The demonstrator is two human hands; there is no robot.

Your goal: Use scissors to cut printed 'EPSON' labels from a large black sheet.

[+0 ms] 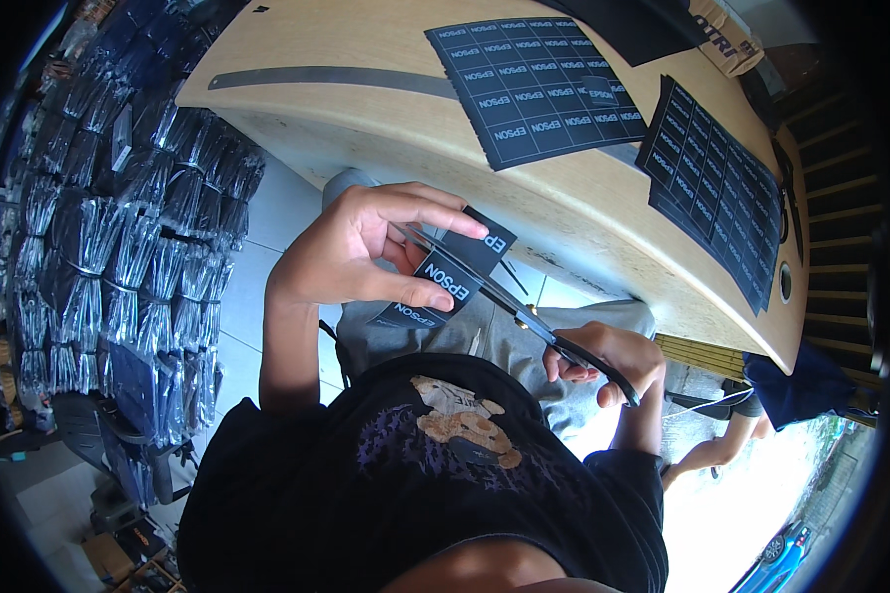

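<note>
My left hand (366, 247) pinches a strip of black printed labels (480, 240) between thumb and fingers, above my lap. My right hand (603, 361) grips the black handles of a pair of scissors (531, 318). The long blades reach left across the strip, between one label and the one beside it. Part of the blades is hidden behind the left fingers. On the table beyond lies a large sheet of the same labels (524, 89), and at the right several more label sheets (712, 188) lie stacked.
A wooden table (366, 119) with a curved front edge stands ahead, a long metal ruler (336, 76) on it. A small cardboard box (727, 40) sits at its far right. Plastic-wrapped dark bundles (119, 237) are piled on the left. Another person's leg (712, 450) shows at right.
</note>
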